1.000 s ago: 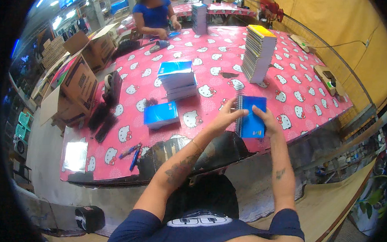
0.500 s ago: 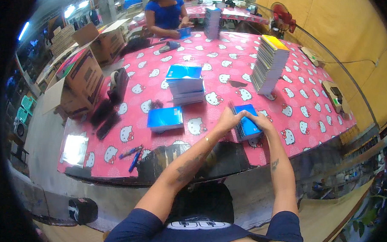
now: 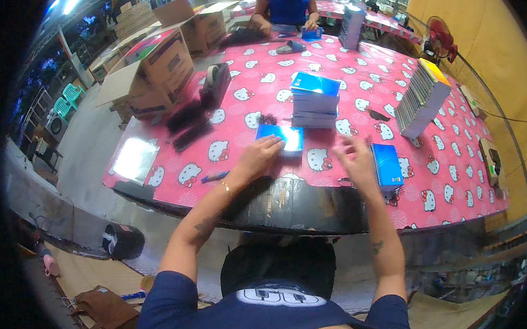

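My left hand [image 3: 260,157] reaches over the near left part of a low stack of blue-covered booklets [image 3: 293,139], its stretched fingers lying on the top cover. Some of that cover is hidden under the fingers. My right hand [image 3: 358,166] hovers with its fingers apart and bent, just left of a small pile of blue spiral notebooks [image 3: 388,164]; nothing shows in it. Behind the low stack stands a taller stack of blue booklets [image 3: 315,99]. A blue pen [image 3: 215,177] lies left of my left forearm.
A leaning tower of spiral notebooks [image 3: 422,97] stands at right, another notebook stack [image 3: 352,28] farther back. Cardboard boxes [image 3: 156,74], a tape dispenser [image 3: 214,84] and a shiny sheet [image 3: 136,161] are at left. Across the pink table [image 3: 242,108], a person [image 3: 285,8] handles a blue notebook.
My hands have parted. The right has let go of the spiral notebooks and lifted to their left; the left has moved left onto the low stack. The view has shifted left.
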Tool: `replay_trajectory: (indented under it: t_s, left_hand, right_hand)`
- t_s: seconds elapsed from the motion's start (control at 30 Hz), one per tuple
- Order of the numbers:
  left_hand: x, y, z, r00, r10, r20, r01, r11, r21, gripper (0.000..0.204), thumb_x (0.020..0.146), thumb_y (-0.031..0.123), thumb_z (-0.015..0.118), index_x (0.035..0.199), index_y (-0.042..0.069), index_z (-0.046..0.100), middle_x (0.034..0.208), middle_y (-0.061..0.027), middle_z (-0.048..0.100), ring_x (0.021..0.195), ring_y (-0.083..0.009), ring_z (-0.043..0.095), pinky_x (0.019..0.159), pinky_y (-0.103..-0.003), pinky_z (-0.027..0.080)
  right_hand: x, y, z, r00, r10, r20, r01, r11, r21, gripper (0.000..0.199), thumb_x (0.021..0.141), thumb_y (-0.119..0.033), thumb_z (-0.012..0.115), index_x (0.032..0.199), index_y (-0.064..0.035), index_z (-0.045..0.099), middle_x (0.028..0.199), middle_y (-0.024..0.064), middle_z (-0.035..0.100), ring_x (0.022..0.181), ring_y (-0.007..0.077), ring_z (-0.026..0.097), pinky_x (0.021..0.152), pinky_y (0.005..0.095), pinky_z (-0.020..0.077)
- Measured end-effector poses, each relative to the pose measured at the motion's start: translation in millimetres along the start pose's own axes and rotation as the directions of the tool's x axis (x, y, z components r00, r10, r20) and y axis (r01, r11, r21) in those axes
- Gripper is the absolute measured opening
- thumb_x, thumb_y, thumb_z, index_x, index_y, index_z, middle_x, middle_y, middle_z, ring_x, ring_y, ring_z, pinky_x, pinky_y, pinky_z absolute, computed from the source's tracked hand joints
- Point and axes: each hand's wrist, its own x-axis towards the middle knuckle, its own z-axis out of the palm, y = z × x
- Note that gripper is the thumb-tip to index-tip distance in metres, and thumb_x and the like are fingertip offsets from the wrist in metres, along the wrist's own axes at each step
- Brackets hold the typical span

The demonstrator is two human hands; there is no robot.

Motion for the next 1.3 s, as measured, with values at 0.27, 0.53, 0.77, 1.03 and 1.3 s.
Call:
replay_trajectory:
  t_s: [0.27, 0.53, 0.77, 1.03, 1.3]
  left_hand:
    - [34.0, 17.4, 21.8, 0.812, -0.456, -0.364, 0.428, 0.889, -0.16, 0.046, 0.09, 0.031, 0.07, 0.123, 0.0, 0.062, 0.116, -0.0196, 0.067, 0.107, -0.0372, 0.064, 0.091, -0.044, 0.052]
    - [10.6, -45.7, 21.4, 0.557, -0.722, 0.411, 0.662, 0.086, -0.745, 0.027, 0.09, 0.018, 0.069, 0.107, -0.003, 0.063, 0.094, -0.008, 0.066, 0.077, -0.016, 0.064, 0.066, -0.032, 0.055]
    - [-1.2, -55.6, 22.3, 0.536, -0.71, 0.457, 0.597, -0.063, -0.8, 0.032, 0.09, 0.019, 0.07, 0.111, -0.004, 0.06, 0.096, -0.0112, 0.067, 0.08, -0.0197, 0.067, 0.069, -0.037, 0.06]
    - [0.9, -50.6, 19.2, 0.564, -0.654, 0.504, 0.561, -0.145, -0.815, 0.038, 0.089, 0.019, 0.072, 0.114, -0.005, 0.058, 0.098, -0.0128, 0.067, 0.082, -0.0217, 0.068, 0.073, -0.042, 0.062]
    - [-4.2, -55.4, 13.0, 0.482, -0.737, 0.473, 0.59, -0.126, -0.797, 0.038, 0.088, 0.022, 0.073, 0.116, 0.002, 0.058, 0.099, -0.0083, 0.065, 0.087, -0.0201, 0.066, 0.078, -0.047, 0.06]
  right_hand:
    - [0.6, 81.2, 123.5, 0.995, 0.05, -0.085, -0.046, 0.998, 0.047, 0.065, 0.083, -0.024, 0.074, 0.142, -0.0071, 0.053, 0.135, 0.0227, 0.055, 0.119, 0.0365, 0.058, 0.101, 0.0434, 0.0478]
    - [-15.2, 27.2, 138.1, 0.999, 0.034, 0.036, -0.024, 0.969, -0.246, 0.074, 0.084, -0.049, 0.07, 0.149, -0.0207, 0.048, 0.152, 0.0243, 0.034, 0.131, 0.0432, 0.047, 0.104, 0.0593, 0.0398]
    - [-9.7, 17.9, 125.5, 0.987, 0.054, 0.148, 0.0, 0.938, -0.346, 0.07, 0.087, -0.054, 0.067, 0.149, -0.026, 0.049, 0.154, 0.026, 0.029, 0.134, 0.0474, 0.042, 0.107, 0.059, 0.0356]
    - [-9.3, 36.3, 118.8, 0.996, 0.029, 0.081, -0.004, 0.955, -0.296, 0.072, 0.086, -0.056, 0.066, 0.151, -0.0327, 0.045, 0.153, 0.0283, 0.029, 0.138, 0.0475, 0.036, 0.11, 0.0691, 0.0202]
    - [-12.3, 28.3, 126.1, 0.98, 0.033, 0.196, 0.059, 0.893, -0.447, 0.073, 0.087, -0.059, 0.063, 0.15, -0.0267, 0.045, 0.154, 0.0274, 0.03, 0.142, 0.0479, 0.032, 0.11, 0.0658, 0.0209]
